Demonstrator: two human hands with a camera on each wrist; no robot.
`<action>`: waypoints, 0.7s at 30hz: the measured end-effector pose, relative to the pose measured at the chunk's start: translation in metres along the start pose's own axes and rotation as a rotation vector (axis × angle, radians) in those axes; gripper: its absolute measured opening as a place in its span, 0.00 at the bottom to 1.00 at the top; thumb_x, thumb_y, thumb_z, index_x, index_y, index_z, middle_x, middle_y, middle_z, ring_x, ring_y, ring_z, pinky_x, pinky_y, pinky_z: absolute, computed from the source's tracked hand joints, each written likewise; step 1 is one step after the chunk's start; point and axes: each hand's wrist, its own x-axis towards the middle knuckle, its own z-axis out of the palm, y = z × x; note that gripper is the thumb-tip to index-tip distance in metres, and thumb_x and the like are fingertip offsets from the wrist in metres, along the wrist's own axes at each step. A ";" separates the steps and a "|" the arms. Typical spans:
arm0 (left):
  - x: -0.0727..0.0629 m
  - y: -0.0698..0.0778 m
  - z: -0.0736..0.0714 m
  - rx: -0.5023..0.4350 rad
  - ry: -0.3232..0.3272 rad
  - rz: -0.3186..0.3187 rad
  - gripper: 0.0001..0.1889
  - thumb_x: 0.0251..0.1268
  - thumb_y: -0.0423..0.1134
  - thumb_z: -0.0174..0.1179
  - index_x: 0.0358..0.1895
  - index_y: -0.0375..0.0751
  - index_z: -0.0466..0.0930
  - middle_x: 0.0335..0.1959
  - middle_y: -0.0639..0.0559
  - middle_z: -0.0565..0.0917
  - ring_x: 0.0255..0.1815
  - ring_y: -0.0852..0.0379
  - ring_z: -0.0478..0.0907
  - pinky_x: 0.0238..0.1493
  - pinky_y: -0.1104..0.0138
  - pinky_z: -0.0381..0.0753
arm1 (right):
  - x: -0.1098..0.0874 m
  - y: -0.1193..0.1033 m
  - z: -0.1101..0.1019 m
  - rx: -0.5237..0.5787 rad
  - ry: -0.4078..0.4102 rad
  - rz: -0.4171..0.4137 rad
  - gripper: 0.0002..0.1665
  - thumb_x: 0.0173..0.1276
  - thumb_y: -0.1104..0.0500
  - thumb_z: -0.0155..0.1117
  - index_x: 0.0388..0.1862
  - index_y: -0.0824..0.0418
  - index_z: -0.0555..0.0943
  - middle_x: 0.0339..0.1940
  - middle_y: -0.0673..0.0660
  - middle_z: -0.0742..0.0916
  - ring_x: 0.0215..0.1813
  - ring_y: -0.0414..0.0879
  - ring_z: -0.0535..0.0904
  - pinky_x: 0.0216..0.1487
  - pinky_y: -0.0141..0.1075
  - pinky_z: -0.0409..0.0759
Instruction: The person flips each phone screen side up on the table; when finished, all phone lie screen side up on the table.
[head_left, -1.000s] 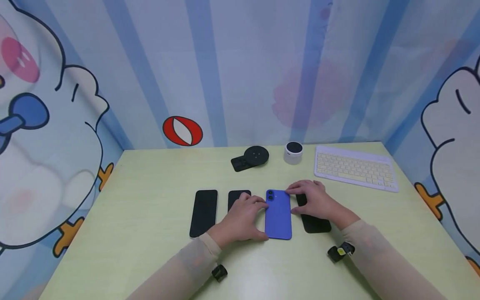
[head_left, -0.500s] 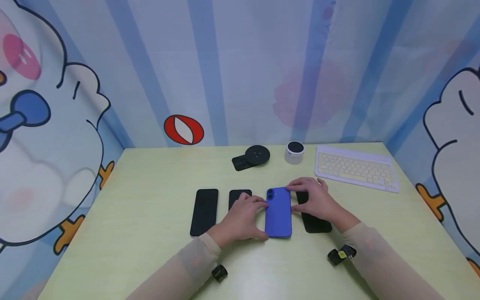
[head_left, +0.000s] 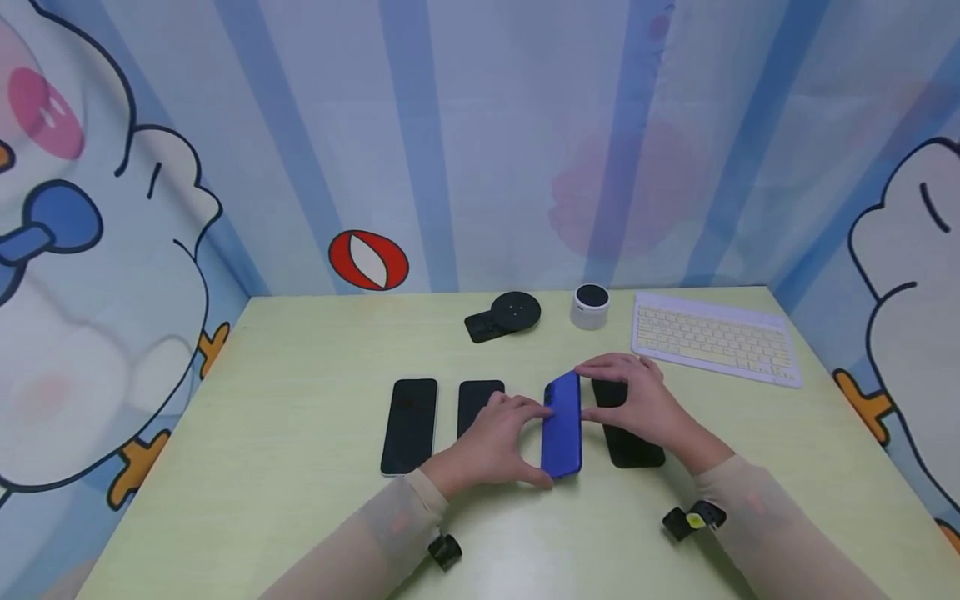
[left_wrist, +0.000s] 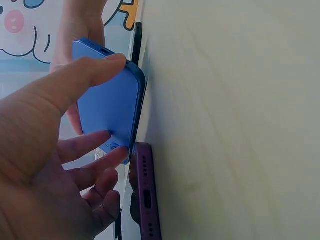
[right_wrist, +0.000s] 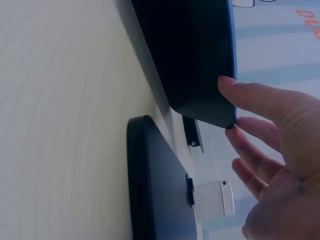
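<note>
Holding a tilted blue phone (head_left: 562, 432).
Left grip (head_left: 489, 443) curved widely around its side; right grip (head_left: 636, 402) pinching its far corner.

Blue phone (head_left: 562, 429) is showing blue back, black front. Phone just left of it (head_left: 478, 402) is showing black screen, purple edge. Leftmost phone (head_left: 408, 427) and rightmost phone (head_left: 633, 446) are showing black. Keyboard (head_left: 716, 340) is pairing lilac with cream keys. Desk (head_left: 300, 375) is reading pale yellow-green; far backdrop (head_left: 495, 150) is running blue stripes.
</note>
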 end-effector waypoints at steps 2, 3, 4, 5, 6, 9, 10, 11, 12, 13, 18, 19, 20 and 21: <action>0.000 0.001 0.000 -0.018 0.003 0.003 0.47 0.46 0.61 0.80 0.73 0.54 0.73 0.70 0.54 0.77 0.64 0.52 0.65 0.64 0.57 0.72 | -0.001 -0.002 0.000 0.006 0.006 -0.010 0.38 0.55 0.51 0.84 0.66 0.51 0.83 0.66 0.58 0.84 0.72 0.60 0.72 0.75 0.71 0.44; -0.001 0.001 -0.001 -0.031 0.007 0.006 0.47 0.46 0.60 0.80 0.73 0.54 0.73 0.70 0.54 0.77 0.63 0.53 0.65 0.64 0.57 0.72 | -0.001 -0.003 0.001 0.007 0.008 -0.017 0.38 0.55 0.51 0.84 0.66 0.51 0.83 0.66 0.58 0.84 0.73 0.61 0.72 0.75 0.71 0.44; -0.001 0.002 -0.002 -0.046 0.009 0.009 0.47 0.47 0.60 0.81 0.73 0.54 0.73 0.71 0.55 0.77 0.64 0.53 0.65 0.64 0.57 0.72 | -0.001 -0.005 0.001 0.008 0.012 -0.022 0.38 0.55 0.51 0.84 0.66 0.51 0.83 0.66 0.58 0.84 0.73 0.61 0.71 0.75 0.71 0.44; -0.001 0.002 -0.003 -0.064 0.011 0.010 0.47 0.47 0.59 0.81 0.74 0.55 0.72 0.71 0.55 0.77 0.64 0.53 0.65 0.64 0.57 0.72 | -0.001 -0.006 0.001 0.009 0.016 -0.028 0.38 0.55 0.51 0.84 0.67 0.51 0.83 0.66 0.58 0.84 0.73 0.61 0.71 0.75 0.71 0.45; -0.002 0.003 -0.004 -0.086 0.012 0.011 0.47 0.47 0.59 0.81 0.74 0.55 0.72 0.72 0.55 0.76 0.65 0.53 0.64 0.64 0.57 0.72 | -0.001 -0.007 0.002 0.009 0.019 -0.034 0.39 0.54 0.51 0.85 0.66 0.51 0.83 0.66 0.58 0.84 0.73 0.61 0.71 0.75 0.71 0.45; -0.004 0.004 -0.007 -0.144 0.014 0.016 0.48 0.47 0.57 0.81 0.75 0.57 0.70 0.73 0.56 0.75 0.66 0.53 0.64 0.65 0.57 0.73 | -0.001 -0.010 0.003 0.016 0.024 -0.044 0.39 0.53 0.51 0.85 0.66 0.51 0.83 0.66 0.58 0.84 0.72 0.60 0.72 0.74 0.71 0.46; -0.005 0.003 -0.008 -0.158 0.014 0.017 0.48 0.47 0.57 0.81 0.75 0.58 0.70 0.74 0.57 0.74 0.67 0.53 0.63 0.64 0.57 0.74 | -0.001 -0.011 0.003 0.023 0.027 -0.041 0.40 0.53 0.50 0.85 0.66 0.51 0.83 0.66 0.57 0.84 0.72 0.59 0.72 0.74 0.71 0.46; -0.005 0.003 -0.009 -0.171 0.015 0.017 0.48 0.48 0.58 0.81 0.75 0.59 0.69 0.75 0.57 0.74 0.67 0.53 0.63 0.64 0.57 0.74 | 0.000 -0.012 0.004 0.029 0.029 -0.040 0.40 0.53 0.50 0.85 0.66 0.51 0.83 0.66 0.57 0.84 0.72 0.59 0.72 0.74 0.70 0.47; -0.006 0.002 -0.010 -0.182 0.013 0.016 0.48 0.48 0.57 0.81 0.75 0.60 0.69 0.75 0.57 0.73 0.67 0.53 0.63 0.64 0.57 0.75 | 0.000 -0.014 0.005 0.036 0.029 -0.035 0.40 0.53 0.50 0.85 0.66 0.51 0.83 0.67 0.57 0.84 0.73 0.59 0.72 0.74 0.70 0.47; -0.006 0.002 -0.010 -0.187 0.014 0.016 0.48 0.48 0.58 0.81 0.76 0.61 0.68 0.75 0.58 0.73 0.67 0.54 0.62 0.64 0.57 0.75 | 0.000 -0.015 0.005 0.040 0.029 -0.029 0.40 0.53 0.49 0.85 0.66 0.51 0.83 0.67 0.57 0.84 0.73 0.59 0.72 0.74 0.70 0.47; -0.007 0.001 -0.015 -0.207 0.027 0.018 0.48 0.48 0.57 0.81 0.75 0.61 0.69 0.73 0.59 0.75 0.62 0.56 0.63 0.62 0.58 0.75 | 0.003 -0.018 0.009 0.056 0.039 -0.020 0.40 0.53 0.48 0.85 0.66 0.51 0.83 0.67 0.57 0.84 0.73 0.58 0.73 0.75 0.70 0.48; -0.007 0.000 -0.016 -0.208 0.030 0.019 0.48 0.48 0.57 0.81 0.75 0.61 0.69 0.72 0.59 0.75 0.61 0.56 0.63 0.61 0.58 0.75 | 0.003 -0.019 0.010 0.060 0.043 -0.022 0.40 0.53 0.48 0.85 0.66 0.51 0.83 0.67 0.57 0.85 0.73 0.58 0.74 0.75 0.71 0.48; -0.007 0.000 -0.017 -0.209 0.033 0.019 0.48 0.47 0.57 0.81 0.75 0.61 0.69 0.72 0.60 0.75 0.61 0.56 0.63 0.60 0.58 0.75 | 0.004 -0.020 0.011 0.062 0.047 -0.025 0.40 0.53 0.48 0.85 0.66 0.51 0.83 0.66 0.56 0.85 0.73 0.58 0.74 0.74 0.71 0.48; -0.008 0.000 -0.017 -0.209 0.036 0.021 0.48 0.47 0.58 0.81 0.75 0.62 0.69 0.71 0.60 0.76 0.60 0.56 0.63 0.59 0.59 0.75 | 0.004 -0.021 0.011 0.063 0.051 -0.029 0.39 0.53 0.48 0.85 0.66 0.51 0.83 0.66 0.56 0.85 0.72 0.57 0.74 0.74 0.71 0.48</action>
